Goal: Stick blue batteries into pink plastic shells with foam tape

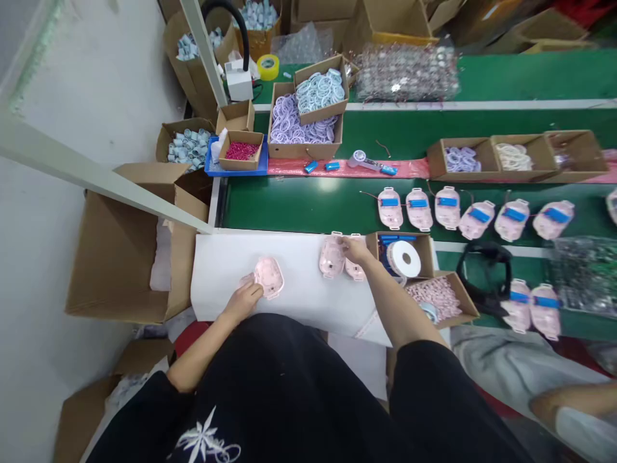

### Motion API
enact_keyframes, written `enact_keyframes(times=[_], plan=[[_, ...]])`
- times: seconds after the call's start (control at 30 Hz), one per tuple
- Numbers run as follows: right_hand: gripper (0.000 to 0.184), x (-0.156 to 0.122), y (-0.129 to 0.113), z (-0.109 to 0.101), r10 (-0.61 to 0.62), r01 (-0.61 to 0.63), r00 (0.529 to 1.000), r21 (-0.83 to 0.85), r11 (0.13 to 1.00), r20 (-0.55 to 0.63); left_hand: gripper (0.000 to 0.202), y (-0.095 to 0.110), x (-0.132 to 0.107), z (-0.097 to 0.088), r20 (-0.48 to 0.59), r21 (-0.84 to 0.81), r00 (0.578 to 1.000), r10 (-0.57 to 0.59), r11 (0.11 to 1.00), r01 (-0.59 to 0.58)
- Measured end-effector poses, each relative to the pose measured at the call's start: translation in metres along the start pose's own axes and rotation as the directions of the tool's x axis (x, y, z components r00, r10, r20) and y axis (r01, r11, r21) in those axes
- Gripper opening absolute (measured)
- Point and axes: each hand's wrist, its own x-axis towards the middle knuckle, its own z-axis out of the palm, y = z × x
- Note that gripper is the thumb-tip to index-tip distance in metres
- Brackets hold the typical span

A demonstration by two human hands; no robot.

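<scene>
My left hand [245, 301] is closed on the near-left edge of a pink plastic shell [270, 276], just above or on the white work surface [299, 302]. Another bit of pink plastic shows beside it, partly behind my fingers. Further right, the fingers of my right hand [355, 249] are bent over two more pink shells standing side by side. They press at the inner edge of the left shell [331, 257] and cover the top of the right shell [355, 270]. How firmly they grip is hard to see.
Right of my right arm stand a box with a white tape roll [405, 259] and a box of small pink parts [436, 297]. Pink shells with blue batteries [418, 209] line the green belt [289, 206]. A cardboard box [125, 257] stands left; another person [520, 360] sits right.
</scene>
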Motion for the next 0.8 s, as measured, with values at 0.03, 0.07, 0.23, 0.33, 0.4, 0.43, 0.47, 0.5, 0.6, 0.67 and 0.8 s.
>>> enact_keyframes(times=[0.03,0.07,0.23,0.33,0.4,0.43,0.47,0.5,0.6,0.67,0.8], plan=[[0.049,0.009,0.003,0.0,-0.031,0.032,0.999,-0.028,0.999,0.016,0.031,0.004,0.015,0.006,0.023,0.028,1.0,0.02,0.999,-0.021],[0.049,0.015,0.007,0.0,-0.06,0.061,0.998,-0.058,0.996,0.017,0.032,0.008,0.03,0.013,0.046,0.042,0.998,0.035,0.998,-0.037],[0.042,-0.005,0.01,0.022,-0.159,0.152,0.968,-0.052,0.987,-0.193,0.028,0.037,0.1,0.066,0.148,0.02,0.986,0.073,0.997,-0.077],[0.047,-0.047,-0.005,0.061,-0.234,0.253,0.964,0.171,0.952,-0.128,0.022,0.056,0.118,0.094,0.219,-0.007,0.969,0.111,0.994,-0.112],[0.048,-0.078,-0.018,0.093,-0.293,0.301,0.953,0.262,0.917,-0.07,0.021,0.065,0.117,0.105,0.27,-0.023,0.953,0.139,0.99,-0.138],[0.048,-0.092,-0.025,0.108,-0.309,0.312,0.95,0.272,0.91,-0.055,0.02,0.067,0.114,0.107,0.296,-0.028,0.943,0.15,0.989,-0.148],[0.047,-0.105,-0.032,0.122,-0.317,0.316,0.948,0.262,0.912,-0.037,0.021,0.068,0.109,0.109,0.322,-0.032,0.934,0.156,0.988,-0.154],[0.048,-0.116,-0.039,0.134,-0.321,0.314,0.947,0.238,0.919,-0.01,0.021,0.068,0.103,0.11,0.349,-0.036,0.923,0.16,0.987,-0.158],[0.054,-0.136,-0.056,0.153,-0.31,0.299,0.945,0.114,0.947,0.102,0.022,0.064,0.083,0.11,0.438,-0.048,0.884,0.165,0.986,-0.16],[0.058,-0.14,-0.063,0.155,-0.278,0.275,0.95,0.04,0.961,0.141,0.02,0.059,0.069,0.11,0.496,-0.049,0.856,0.147,0.989,-0.142],[0.063,-0.132,-0.07,0.148,-0.174,0.178,0.978,-0.022,0.984,0.115,0.016,0.046,0.044,0.108,0.571,-0.015,0.82,0.045,0.999,-0.044]])
